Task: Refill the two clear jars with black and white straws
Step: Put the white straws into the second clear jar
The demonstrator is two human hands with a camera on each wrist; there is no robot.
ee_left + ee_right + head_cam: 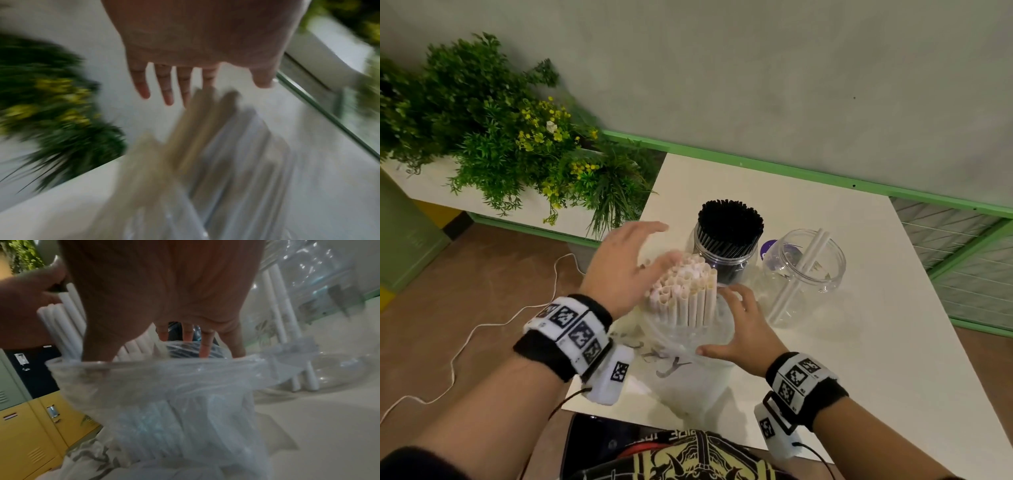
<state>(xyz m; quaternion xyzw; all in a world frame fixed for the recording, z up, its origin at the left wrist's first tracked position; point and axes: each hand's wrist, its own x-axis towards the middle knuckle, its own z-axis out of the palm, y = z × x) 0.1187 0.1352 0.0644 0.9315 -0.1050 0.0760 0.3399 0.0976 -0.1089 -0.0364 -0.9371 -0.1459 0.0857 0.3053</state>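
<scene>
White table (842, 359), seen from the head camera. Near its front edge stands a clear plastic bag (688, 346) holding an upright bundle of white straws (683, 291), whose open ends rise above the bag's mouth. Behind it, the jar of black straws (726, 240) looks packed full; to its right, the second clear jar (808, 274) holds only two white straws leaning against its wall, so by this evidence the white refill is the step in hand.

Left hand (619, 263): fingers straight and spread, palm against the left side of the bundle; it grips nothing. Right hand (743, 325): fingers apart and loosely bent, resting on the bag's rim at the right; the right wrist view shows fingertips (203, 352) at the film's edge, but whether they pinch it cannot be told.

Handling, as a judgement: the bundle is light, and each straw is stiff along its length yet easily crushed. The film is soft and slippery, and gives no support. Loose straws will fan and slide, so the bundle is best encircled at mid-length, above the bag's rim, with a gentle squeeze.
</scene>
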